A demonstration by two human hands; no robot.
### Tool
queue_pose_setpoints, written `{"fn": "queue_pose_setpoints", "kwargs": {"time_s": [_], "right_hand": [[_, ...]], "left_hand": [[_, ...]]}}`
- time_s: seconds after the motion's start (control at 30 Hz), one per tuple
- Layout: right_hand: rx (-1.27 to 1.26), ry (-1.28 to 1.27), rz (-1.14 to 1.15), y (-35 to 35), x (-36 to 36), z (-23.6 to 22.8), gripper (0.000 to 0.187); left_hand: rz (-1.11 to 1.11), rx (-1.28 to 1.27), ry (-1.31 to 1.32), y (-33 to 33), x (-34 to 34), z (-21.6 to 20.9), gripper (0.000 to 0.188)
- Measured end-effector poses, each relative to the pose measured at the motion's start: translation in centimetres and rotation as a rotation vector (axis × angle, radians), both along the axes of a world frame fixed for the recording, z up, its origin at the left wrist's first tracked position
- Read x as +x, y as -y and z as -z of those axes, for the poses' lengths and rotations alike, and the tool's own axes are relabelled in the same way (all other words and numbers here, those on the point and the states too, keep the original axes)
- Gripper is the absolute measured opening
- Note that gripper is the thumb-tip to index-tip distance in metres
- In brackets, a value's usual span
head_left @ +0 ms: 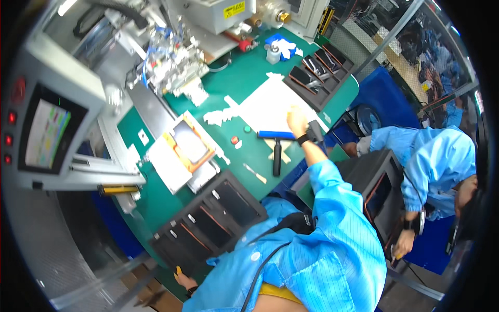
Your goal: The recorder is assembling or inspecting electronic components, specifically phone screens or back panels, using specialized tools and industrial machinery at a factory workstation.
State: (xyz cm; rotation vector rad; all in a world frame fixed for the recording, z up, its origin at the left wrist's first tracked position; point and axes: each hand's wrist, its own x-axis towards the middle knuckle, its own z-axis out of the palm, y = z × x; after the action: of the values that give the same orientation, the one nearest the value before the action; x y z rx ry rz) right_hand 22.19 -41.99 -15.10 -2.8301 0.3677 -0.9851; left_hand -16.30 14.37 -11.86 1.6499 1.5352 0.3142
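Crowding the far left of the green worktop (156, 210) are a machine of metal parts and blue tubes (174, 62) and a control panel with a lit screen (48, 132); before them sits a plate with an orange-edged frame (193, 143). A blue-headed roller with a black handle (277, 156) lies close to the right hand (297, 122), with a thin pale-handled tool (255, 173) nearer the body and a small red disc (235, 140) to the left. At the far right stand a white bottle (273, 54) and a far black tray of dark panels (332, 91); on the right a co-worker in blue (439, 156) is beside another dark tray (368, 177). The right arm reaches out and away, its hand over the lower right part of a white sheet (267, 104); whether its fingers grip anything cannot be told. The left arm is mostly hidden by the body, and the left hand (184, 281) is low at the near left corner of the near black tray (208, 221), which lies in front of the body with dark panels in its slots; something yellow shows at its fingers, but its hold is unclear. A yellow label (234, 10) with dark print is on the grey machine housing (215, 15).
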Motion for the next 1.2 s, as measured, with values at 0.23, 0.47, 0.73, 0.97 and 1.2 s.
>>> {"fn": "queue_pose_setpoints", "kwargs": {"time_s": [0.23, 0.47, 0.73, 0.97, 1.2], "right_hand": [[0.152, -0.393, 0.218, 11.1, 4.1, 3.5, 0.026], [0.199, -0.459, 0.032, 12.3, 4.9, 1.5, 0.021], [0.223, -0.701, -0.252, 8.1, 0.2, -11.8, 0.022], [0.623, -1.17, -0.731, 1.1, -1.4, -15.7, 0.02], [0.259, -0.344, 0.52, 21.4, 2.8, 0.7, 0.023]], "left_hand": [[0.12, -0.155, 0.482, 8.3, 13.8, -9.2, 0.036], [0.952, -0.984, 0.627, 25.1, 27.4, -16.3, 0.034], [1.019, -1.546, 0.299, 38.9, 31.2, -7.5, 0.039], [0.607, -1.553, 0.421, 39.7, 30.6, -4.9, 0.041], [0.683, -1.25, 0.445, 38.8, 28.3, -6.2, 0.057]]}}
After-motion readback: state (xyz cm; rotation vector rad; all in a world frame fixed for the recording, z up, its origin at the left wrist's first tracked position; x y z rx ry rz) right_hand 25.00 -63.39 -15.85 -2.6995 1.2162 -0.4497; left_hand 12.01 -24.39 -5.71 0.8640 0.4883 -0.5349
